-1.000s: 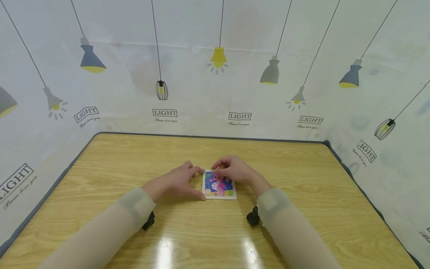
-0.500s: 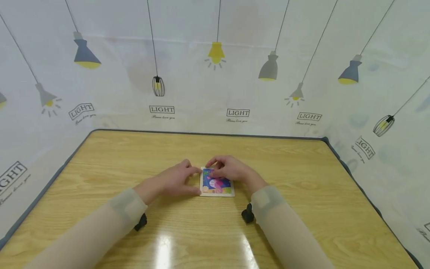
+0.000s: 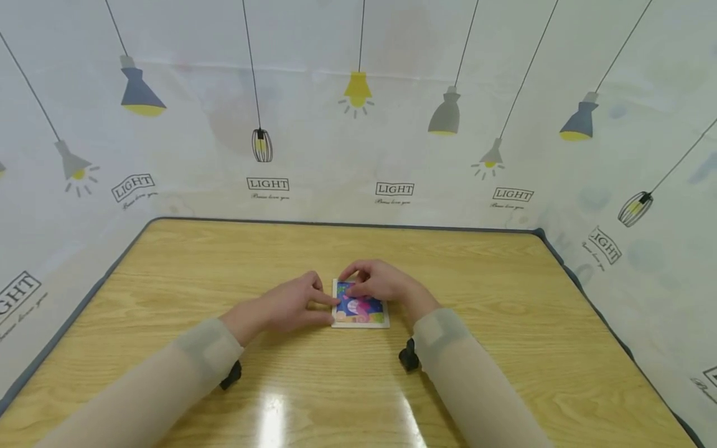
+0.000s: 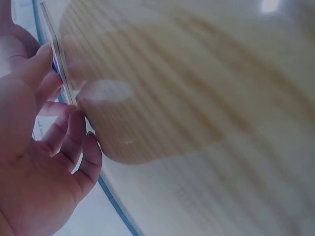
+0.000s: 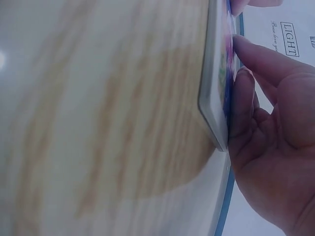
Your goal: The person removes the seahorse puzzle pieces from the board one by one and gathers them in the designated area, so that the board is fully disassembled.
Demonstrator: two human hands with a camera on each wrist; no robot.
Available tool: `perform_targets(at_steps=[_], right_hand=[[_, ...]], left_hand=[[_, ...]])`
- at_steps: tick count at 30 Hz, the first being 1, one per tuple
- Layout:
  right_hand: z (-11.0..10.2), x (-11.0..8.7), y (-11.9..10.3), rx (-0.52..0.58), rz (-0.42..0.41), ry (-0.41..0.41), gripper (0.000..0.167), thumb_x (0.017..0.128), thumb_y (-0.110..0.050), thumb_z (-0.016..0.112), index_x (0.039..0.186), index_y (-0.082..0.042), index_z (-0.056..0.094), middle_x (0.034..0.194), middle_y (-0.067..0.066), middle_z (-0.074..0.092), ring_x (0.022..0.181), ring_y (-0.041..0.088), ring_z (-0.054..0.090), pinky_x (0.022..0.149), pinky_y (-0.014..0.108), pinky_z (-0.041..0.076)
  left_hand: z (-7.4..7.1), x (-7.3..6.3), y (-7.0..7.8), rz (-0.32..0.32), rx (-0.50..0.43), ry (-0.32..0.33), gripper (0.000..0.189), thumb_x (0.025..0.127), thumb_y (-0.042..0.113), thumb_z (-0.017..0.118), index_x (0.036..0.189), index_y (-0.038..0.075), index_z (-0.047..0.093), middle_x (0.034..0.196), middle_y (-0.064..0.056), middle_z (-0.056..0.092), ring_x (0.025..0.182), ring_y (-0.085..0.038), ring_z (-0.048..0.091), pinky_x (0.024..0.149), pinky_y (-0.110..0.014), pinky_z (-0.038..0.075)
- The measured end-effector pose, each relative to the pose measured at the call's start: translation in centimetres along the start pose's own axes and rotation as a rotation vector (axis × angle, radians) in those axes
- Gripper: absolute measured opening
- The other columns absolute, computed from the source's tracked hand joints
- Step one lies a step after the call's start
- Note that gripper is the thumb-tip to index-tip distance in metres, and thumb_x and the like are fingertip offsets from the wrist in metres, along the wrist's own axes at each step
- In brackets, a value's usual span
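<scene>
A small square picture board [image 3: 358, 325] with a white border lies on the table; its picture [image 3: 364, 311] shows a pink seahorse on blue. My left hand [image 3: 291, 302] is at its left side, thumb at the near-left corner and index fingertip on the picture's left edge. In the left wrist view, the other fingers of the left hand [image 4: 49, 142] bend beside the board's edge [image 4: 61, 64]. Over the far part of the picture is my right hand [image 3: 381, 281], thumb tip on the picture, index finger at the far edge. Whether it pinches a piece is hidden.
The wooden table [image 3: 224, 255] has a dark edge and stands against a wall covering [image 3: 313, 124] printed with hanging lamps. Small black devices sit under both wrists, such as the device [image 3: 409, 356] at the right.
My left index finger has moved from the board's far-left corner nearer along its left side onto the picture. The right fingers have shifted left over the picture. The view has shifted slightly.
</scene>
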State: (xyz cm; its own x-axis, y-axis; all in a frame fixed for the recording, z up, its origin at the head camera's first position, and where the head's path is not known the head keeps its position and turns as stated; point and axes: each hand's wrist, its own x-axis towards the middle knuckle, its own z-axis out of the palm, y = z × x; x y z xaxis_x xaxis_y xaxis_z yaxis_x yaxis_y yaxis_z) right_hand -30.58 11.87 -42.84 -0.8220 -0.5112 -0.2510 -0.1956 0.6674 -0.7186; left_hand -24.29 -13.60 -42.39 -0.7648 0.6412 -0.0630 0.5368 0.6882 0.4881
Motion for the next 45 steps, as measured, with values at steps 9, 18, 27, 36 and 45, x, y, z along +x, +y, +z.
perform_targets(at_steps=[9, 18, 27, 36, 45], right_hand=[[0.12, -0.02, -0.36, -0.037, 0.007, -0.003, 0.026, 0.104, -0.026, 0.077, 0.130, -0.029, 0.078, 0.096, 0.002, 0.061, 0.088, 0.018, 0.056, 0.081, 0.030, 0.043], [-0.27, -0.26, -0.60, -0.038, 0.016, -0.043, 0.026, 0.106, -0.027, 0.075, 0.131, -0.032, 0.078, 0.103, 0.004, 0.064, 0.095, 0.020, 0.058, 0.087, 0.033, 0.045], [-0.46, -0.14, -0.80, -0.080, 0.022, -0.069, 0.025, 0.106, -0.031, 0.074, 0.131, -0.036, 0.075, 0.108, 0.005, 0.065, 0.099, 0.023, 0.060, 0.091, 0.037, 0.046], [-0.58, 0.09, -0.94, -0.097, 0.013, -0.107, 0.024, 0.109, -0.027, 0.069, 0.131, -0.036, 0.069, 0.109, 0.005, 0.063, 0.098, 0.023, 0.060, 0.090, 0.039, 0.047], [-0.60, -0.23, -0.69, -0.073, 0.036, -0.096, 0.028, 0.109, -0.025, 0.069, 0.134, -0.038, 0.072, 0.113, 0.006, 0.064, 0.105, 0.024, 0.059, 0.096, 0.041, 0.046]], left_hand=[[0.37, 0.68, 0.11, -0.030, 0.012, 0.042, 0.041, 0.100, 0.044, 0.082, 0.133, 0.019, 0.081, 0.104, -0.005, 0.055, 0.086, -0.015, 0.045, 0.073, -0.027, 0.040], [0.23, 0.73, 0.16, -0.043, -0.009, 0.030, 0.049, 0.096, 0.050, 0.084, 0.133, 0.019, 0.080, 0.107, -0.005, 0.056, 0.088, -0.016, 0.047, 0.075, -0.028, 0.041], [0.15, 0.82, 0.29, -0.072, -0.018, 0.015, 0.048, 0.095, 0.050, 0.085, 0.133, 0.020, 0.080, 0.110, -0.005, 0.057, 0.090, -0.017, 0.049, 0.077, -0.029, 0.042], [0.07, 0.97, 0.28, -0.086, -0.002, 0.019, 0.049, 0.094, 0.052, 0.085, 0.133, 0.022, 0.081, 0.111, -0.006, 0.057, 0.089, -0.017, 0.050, 0.076, -0.029, 0.043], [0.04, 0.83, 0.40, -0.090, -0.013, 0.010, 0.049, 0.095, 0.052, 0.084, 0.134, 0.022, 0.080, 0.112, -0.006, 0.057, 0.090, -0.018, 0.050, 0.077, -0.030, 0.042]])
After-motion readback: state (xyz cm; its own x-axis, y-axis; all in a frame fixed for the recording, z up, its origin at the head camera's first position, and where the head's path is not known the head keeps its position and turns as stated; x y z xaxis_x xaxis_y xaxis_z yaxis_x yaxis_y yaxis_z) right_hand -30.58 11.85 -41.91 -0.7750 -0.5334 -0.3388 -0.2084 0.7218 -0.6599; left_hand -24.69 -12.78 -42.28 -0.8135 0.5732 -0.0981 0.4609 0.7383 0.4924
